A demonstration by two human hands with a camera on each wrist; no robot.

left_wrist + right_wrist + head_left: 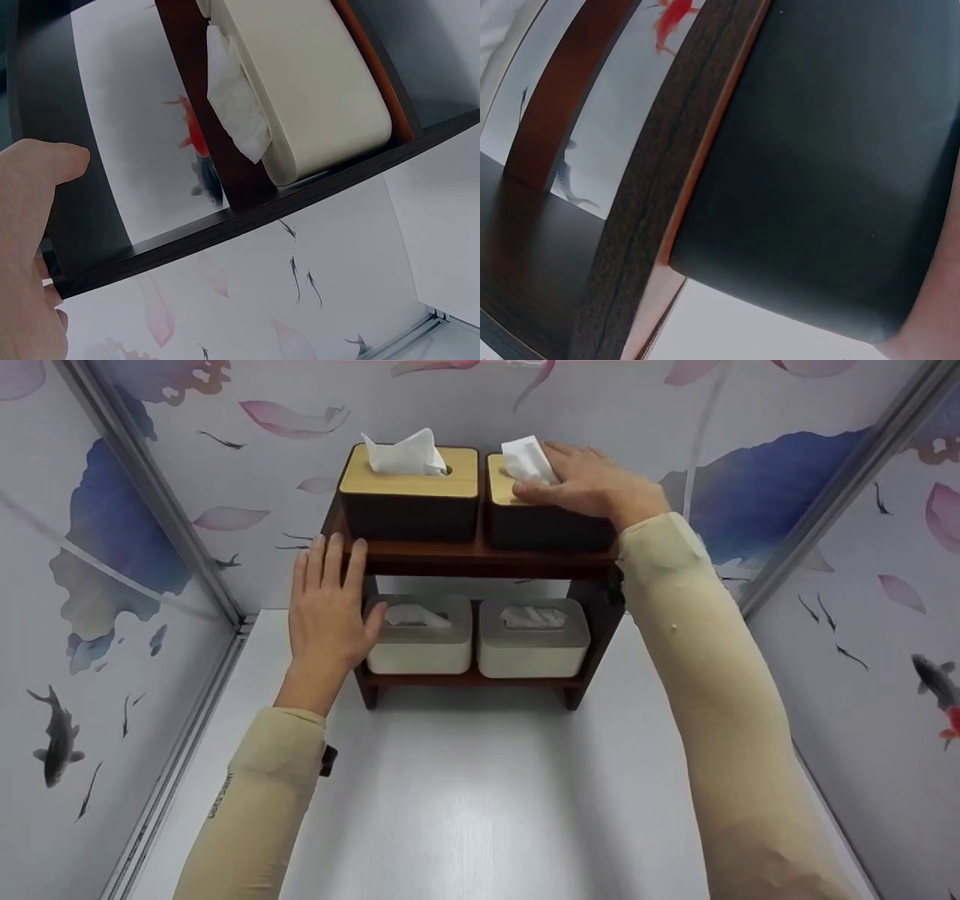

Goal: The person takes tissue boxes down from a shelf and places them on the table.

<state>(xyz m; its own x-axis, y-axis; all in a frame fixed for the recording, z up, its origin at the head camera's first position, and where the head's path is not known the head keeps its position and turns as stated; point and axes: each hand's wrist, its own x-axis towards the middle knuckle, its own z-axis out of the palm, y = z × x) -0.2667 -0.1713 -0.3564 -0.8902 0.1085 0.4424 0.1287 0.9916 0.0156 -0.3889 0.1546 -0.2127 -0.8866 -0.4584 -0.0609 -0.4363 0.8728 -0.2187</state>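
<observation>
Thumb (536, 493) of the right hand (589, 484) lay beside the tissue (527, 460) on the right black box (549, 529), atop the shelf (480, 558); fingers spread, not clenched. Left hand (328, 607), fingers outstretched, at shelf's left end; contact unclear to me. I judged light, level pressure best, sparing the tissue. Left black box (409, 516) stood alongside, white boxes (534, 660) below.
</observation>
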